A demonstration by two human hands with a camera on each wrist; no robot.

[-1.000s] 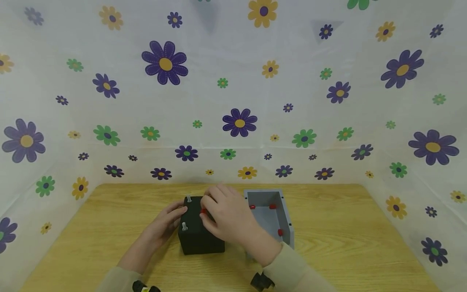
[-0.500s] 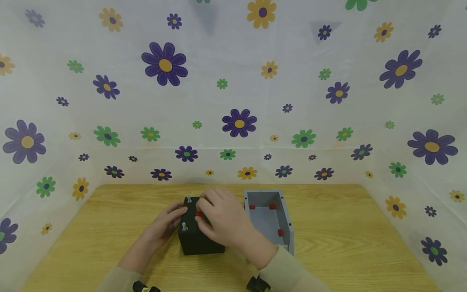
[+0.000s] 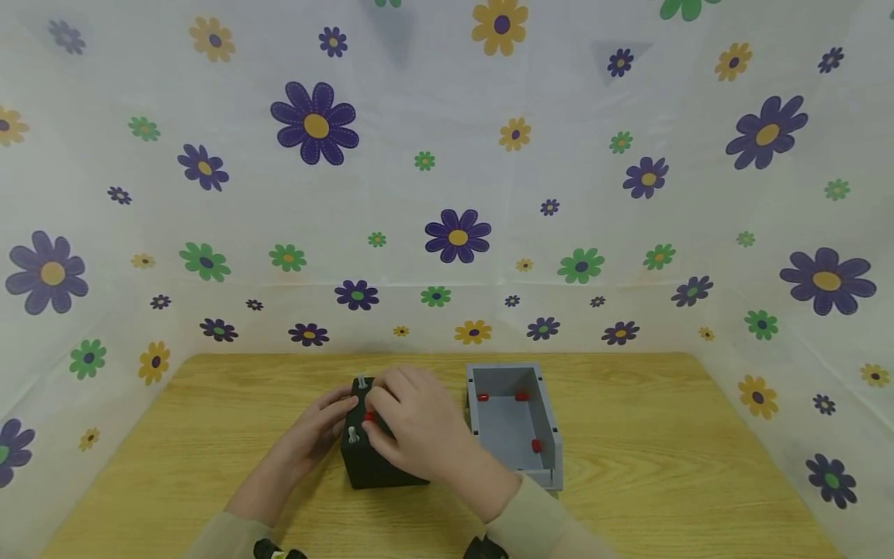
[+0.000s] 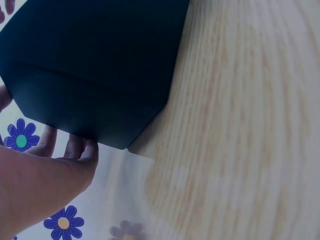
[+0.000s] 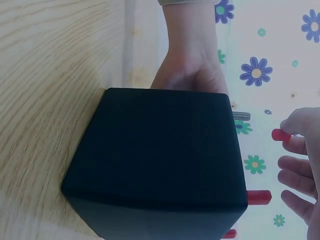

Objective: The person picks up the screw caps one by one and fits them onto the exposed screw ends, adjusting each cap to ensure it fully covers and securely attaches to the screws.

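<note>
"So, where does the black box [image 3: 386,471] sit?"

"On the wooden worktop [image 3: 670,435], to the left of the grey tray [image 3: 507,425] and apart from it."

"And the left hand [image 3: 316,428]?"

"It rests against the box's left side, fingers loosely extended, the thumb at the top edge."

"What about the right hand [image 3: 417,425]?"

"That one is over the top of the box, its thumb and index finger pinching a small red cap [image 5: 281,135]. The right wrist view shows a gap between the cap and a threaded metal screw [image 5: 242,116] on the box (the other fingers are bent, and hold nothing that I can see)."

"Anything else on the box?"

"Two metal screws show along its left part in the head view; the hand hides some of the top. From the right wrist, two red pieces [image 5: 259,197] stick out on the same side as the screw."

"And inside the tray?"

"Three more red bits [image 3: 536,446], lying apart, near its walls. A flower-print cloth [image 3: 594,206] hangs behind everything."
</note>
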